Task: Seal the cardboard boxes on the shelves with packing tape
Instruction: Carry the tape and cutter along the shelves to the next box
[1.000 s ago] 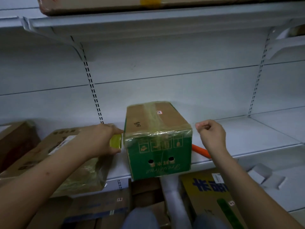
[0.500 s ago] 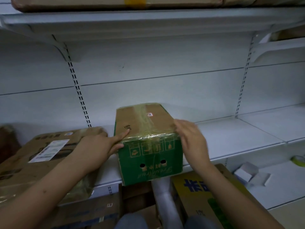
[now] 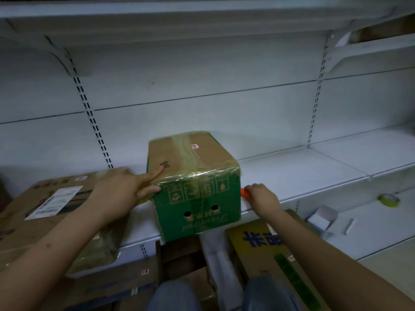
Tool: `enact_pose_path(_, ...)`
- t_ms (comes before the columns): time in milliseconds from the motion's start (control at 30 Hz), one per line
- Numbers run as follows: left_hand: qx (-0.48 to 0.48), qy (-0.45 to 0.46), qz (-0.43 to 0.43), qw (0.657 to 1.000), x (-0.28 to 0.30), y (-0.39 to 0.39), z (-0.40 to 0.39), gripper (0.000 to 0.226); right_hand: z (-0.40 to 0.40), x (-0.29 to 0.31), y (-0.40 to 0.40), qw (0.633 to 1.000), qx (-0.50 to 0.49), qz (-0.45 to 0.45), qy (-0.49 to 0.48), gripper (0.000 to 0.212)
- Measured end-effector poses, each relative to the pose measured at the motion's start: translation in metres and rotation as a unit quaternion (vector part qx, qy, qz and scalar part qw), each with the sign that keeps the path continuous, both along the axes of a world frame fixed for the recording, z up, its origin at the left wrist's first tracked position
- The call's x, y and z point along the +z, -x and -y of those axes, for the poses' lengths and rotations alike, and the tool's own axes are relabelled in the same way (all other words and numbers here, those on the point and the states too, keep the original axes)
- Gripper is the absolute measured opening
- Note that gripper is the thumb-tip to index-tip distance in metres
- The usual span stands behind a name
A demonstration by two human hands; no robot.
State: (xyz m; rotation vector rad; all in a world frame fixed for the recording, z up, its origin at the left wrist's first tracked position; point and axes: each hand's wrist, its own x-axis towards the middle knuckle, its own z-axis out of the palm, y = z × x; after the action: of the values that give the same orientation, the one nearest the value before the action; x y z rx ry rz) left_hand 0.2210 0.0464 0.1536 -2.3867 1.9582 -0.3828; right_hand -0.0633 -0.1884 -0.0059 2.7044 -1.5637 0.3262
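Note:
A green-sided cardboard box [image 3: 197, 198] with a brown top stands on the white shelf [image 3: 298, 173], its front hanging over the shelf's edge. Clear tape runs along its top seam and over the front edge. My left hand [image 3: 125, 194] rests on the box's left top corner, forefinger stretched across the top, thumb against the green front. A bit of yellow shows under that hand. To the right of the box my right hand [image 3: 261, 197] grips an orange tool [image 3: 244, 192] lying on the shelf. A yellow tape roll [image 3: 389, 200] lies on the lower shelf at far right.
A large brown box [image 3: 51, 212] with a white label and loose plastic film sits on the shelf to the left. Below the shelf stand more cartons, one yellow with blue print [image 3: 276, 254]. Small white boxes [image 3: 327, 218] lie on the lower right shelf. A shelf overhangs above.
My right hand left the box's right top edge and dropped to the orange tool on the shelf, closing round it. My left hand stays on the box's left corner.

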Motion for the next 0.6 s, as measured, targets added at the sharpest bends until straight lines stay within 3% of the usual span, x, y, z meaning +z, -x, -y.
enact_pose_path(67, 0.016, -0.006, -0.026, 1.000, 0.008, 0.016, 0.000, 0.079, -0.002, 0.013, 0.000, 0.997, -0.063, 0.032, -0.023, 0.016)
enact_pose_path(133, 0.011, 0.000, -0.095, 0.995, 0.013, 0.035, 0.003, 0.070, -0.011, 0.031, 0.011, 0.969, -0.155, 0.183, -0.059, 0.016)
enact_pose_path(167, -0.002, 0.004, -0.145, 0.989, 0.014, 0.044, 0.005, 0.070, -0.018, 0.041, 0.021, 0.938, -0.194, 0.278, -0.067, 0.018)
enact_pose_path(233, -0.028, 0.000, -0.276, 0.961, 0.011, 0.059, 0.013, 0.075, -0.039, 0.064, 0.041, 0.885, -0.215, 0.412, -0.020, 0.026)
enact_pose_path(333, -0.055, -0.002, -0.441, 0.896, 0.003, 0.100, 0.029, 0.084, -0.067, 0.103, 0.054, 0.851, -0.167, 0.494, 0.062, 0.047)
enact_pose_path(433, -0.076, 0.021, -0.491, 0.867, -0.010, 0.148, 0.054, 0.079, -0.075, 0.134, 0.034, 0.883, -0.107, 0.440, 0.119, 0.050)
enact_pose_path(500, -0.075, 0.024, -0.517, 0.852, -0.018, 0.169, 0.070, 0.083, -0.067, 0.147, 0.017, 0.921, -0.101, 0.346, 0.146, 0.049)
enact_pose_path(600, -0.063, 0.023, -0.520, 0.852, -0.018, 0.181, 0.081, 0.082, -0.052, 0.157, 0.005, 0.959, -0.139, 0.180, 0.170, 0.029)
